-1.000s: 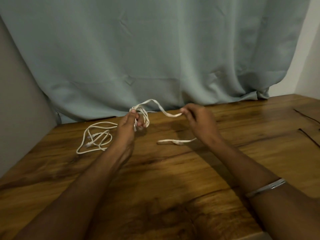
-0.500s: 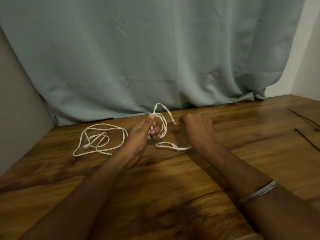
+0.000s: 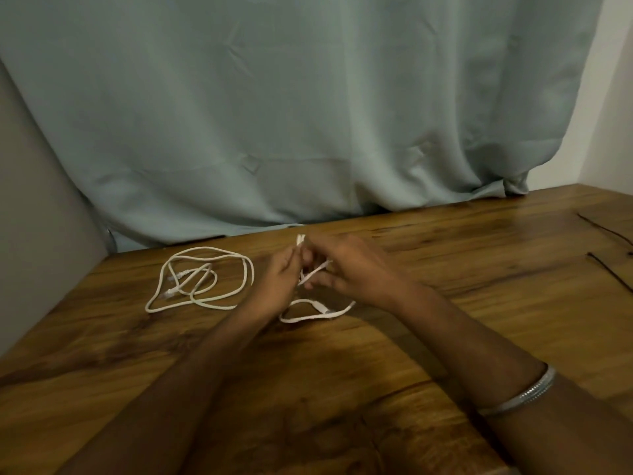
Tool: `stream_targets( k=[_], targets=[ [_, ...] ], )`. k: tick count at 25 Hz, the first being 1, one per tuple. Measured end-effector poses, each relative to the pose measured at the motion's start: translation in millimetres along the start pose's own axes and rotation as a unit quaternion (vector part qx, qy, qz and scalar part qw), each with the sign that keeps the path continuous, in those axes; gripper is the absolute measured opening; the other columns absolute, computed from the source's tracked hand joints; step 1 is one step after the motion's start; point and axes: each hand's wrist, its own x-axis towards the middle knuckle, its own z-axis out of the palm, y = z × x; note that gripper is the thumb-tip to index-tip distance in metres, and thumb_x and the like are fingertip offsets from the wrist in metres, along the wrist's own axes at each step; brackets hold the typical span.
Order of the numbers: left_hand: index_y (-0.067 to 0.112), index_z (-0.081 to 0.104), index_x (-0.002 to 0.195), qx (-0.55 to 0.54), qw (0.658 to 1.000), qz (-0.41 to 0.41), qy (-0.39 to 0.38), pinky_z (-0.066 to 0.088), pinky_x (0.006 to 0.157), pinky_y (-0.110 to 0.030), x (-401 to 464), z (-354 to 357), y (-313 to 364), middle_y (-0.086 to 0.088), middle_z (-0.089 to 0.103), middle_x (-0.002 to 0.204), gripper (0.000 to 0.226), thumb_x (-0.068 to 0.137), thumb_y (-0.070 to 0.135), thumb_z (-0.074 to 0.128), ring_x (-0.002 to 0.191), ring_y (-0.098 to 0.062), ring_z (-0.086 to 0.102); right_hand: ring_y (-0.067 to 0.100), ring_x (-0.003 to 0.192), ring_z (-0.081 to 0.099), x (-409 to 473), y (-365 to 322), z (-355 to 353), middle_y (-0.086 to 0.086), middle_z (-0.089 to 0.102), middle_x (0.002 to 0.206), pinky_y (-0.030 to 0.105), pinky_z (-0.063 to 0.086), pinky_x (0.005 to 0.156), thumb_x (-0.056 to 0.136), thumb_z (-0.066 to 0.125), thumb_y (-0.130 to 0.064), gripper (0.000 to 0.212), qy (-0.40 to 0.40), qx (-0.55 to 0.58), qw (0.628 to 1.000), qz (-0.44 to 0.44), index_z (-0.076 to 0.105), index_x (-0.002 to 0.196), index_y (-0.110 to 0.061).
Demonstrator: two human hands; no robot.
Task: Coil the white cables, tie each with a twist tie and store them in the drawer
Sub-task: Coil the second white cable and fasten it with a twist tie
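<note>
both hands meet over the table (image 3: pixel 445 303); left hand (image 3: pixel 279 279) and right hand (image 3: pixel 346 269) curl fingers round the flat white cable (image 3: pixel 313 274), its strand slanting up to the right, tail looped below; second cable (image 3: pixel 202 279) lies left

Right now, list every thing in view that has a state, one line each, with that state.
Flat white cable: partly gathered between both hands, its tail loose on the table.
Round white cable: lying in a loose, untied heap, untouched.
Left hand: gripping the flat cable's gathered loops.
Right hand: pinching a strand of that cable.
Curtain: drawn, hem resting on the table.
</note>
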Motion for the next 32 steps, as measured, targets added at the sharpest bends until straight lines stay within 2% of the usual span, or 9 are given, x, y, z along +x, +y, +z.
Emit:
stream_targets(
  k=[3,6,9,12,19,21,27,30,32],
  targets=[
    [0.004,0.052,0.081,-0.109,0.987,-0.048,-0.104,0.038,0.045,-0.023,-2.5,8.1,8.0,-0.008,0.04,0.06,0.041,0.11,0.028,0.037,0.046,-0.014,0.041,0.005,0.073,0.068,-2.7,14.8,-5.5,-0.008,0.07,0.079,0.041,0.057,0.066,0.065,0.096,-0.022,0.057,0.05,0.179,0.981,0.049,0.047,0.093,-0.028],
    [0.007,0.048,0.072,-0.198,0.967,-0.112,-0.111,0.025,0.051,-0.026,-2.0,5.6,16.4,0.001,0.033,0.052,0.041,0.108,0.023,0.04,0.041,-0.007,0.029,0.0,0.06,0.048,-0.2,27.7,-3.7,-0.005,0.061,0.095,0.025,0.043,0.052,0.064,0.098,-0.013,0.051,0.064,0.285,0.953,0.078,0.062,0.1,-0.019],
    [0.01,0.053,0.075,-0.265,0.951,-0.119,-0.109,0.034,0.064,-0.032,-4.5,1.4,26.3,0.0,0.025,0.052,0.035,0.106,0.023,0.045,0.032,-0.007,0.025,0.01,0.07,0.056,-1.0,34.3,3.2,0.002,0.069,0.109,0.025,0.048,0.066,0.077,0.089,-0.019,0.049,-0.01,0.383,0.916,0.123,0.067,0.121,-0.016],
    [0.009,0.055,0.067,-0.333,0.93,-0.131,-0.084,0.045,0.058,-0.029,-5.9,0.9,36.3,0.003,0.03,0.044,0.042,0.105,0.022,0.045,0.03,-0.005,0.02,0.015,0.08,0.071,-7.6,27.9,10.6,0.013,0.075,0.093,0.026,0.058,0.078,0.086,0.073,-0.022,0.035,-0.099,0.559,0.814,0.126,0.07,0.116,-0.004],
    [0.003,0.051,0.07,-0.383,0.916,-0.123,0.018,0.051,0.048,-0.024,3.0,6.2,43.4,0.003,0.03,0.035,0.038,0.104,0.019,0.047,0.025,-0.006,0.029,0.015,0.06,0.063,2.5,16.6,13.1,0.006,0.06,0.063,0.025,0.057,0.067,0.094,0.063,-0.009,0.014,-0.036,0.681,0.704,0.202,0.071,0.087,0.0],
    [0.0,0.053,0.074,-0.395,0.91,-0.122,0.026,0.054,0.048,-0.026,0.8,8.2,45.5,0.002,0.028,0.037,0.035,0.104,0.017,0.049,0.027,-0.007,0.032,0.015,0.058,0.055,4.5,16.1,14.3,0.001,0.05,0.055,0.028,0.052,0.072,0.096,0.056,-0.004,0.027,-0.034,0.715,0.664,0.216,0.073,0.075,-0.005],
    [0.007,0.049,0.071,-0.336,0.935,-0.11,0.021,0.054,0.052,-0.027,4.7,7.6,45.3,0.004,0.026,0.039,0.036,0.104,0.022,0.051,0.028,-0.009,0.034,0.013,0.061,0.061,1.6,21.3,5.9,0.002,0.055,0.056,0.026,0.055,0.069,0.093,0.063,-0.012,0.018,-0.025,0.659,0.727,0.191,0.076,0.082,-0.007],
    [0.008,0.05,0.069,-0.306,0.943,-0.116,0.056,0.041,0.052,-0.028,10.6,-2.3,37.9,0.004,0.029,0.036,0.036,0.101,0.023,0.055,0.029,-0.008,0.025,0.02,0.077,0.067,2.8,22.5,9.0,0.008,0.066,0.073,0.032,0.053,0.086,0.094,0.067,-0.021,0.017,-0.059,0.644,0.743,0.172,0.078,0.093,-0.008],
    [0.008,0.049,0.069,-0.301,0.943,-0.122,0.065,0.03,0.049,-0.027,12.9,-6.1,34.4,0.005,0.031,0.036,0.036,0.101,0.023,0.056,0.029,-0.007,0.023,0.019,0.073,0.066,7.8,21.3,15.3,0.001,0.061,0.063,0.04,0.041,0.09,0.093,0.069,-0.036,0.026,-0.04,0.644,0.741,0.187,0.075,0.086,-0.013]
  ],
)
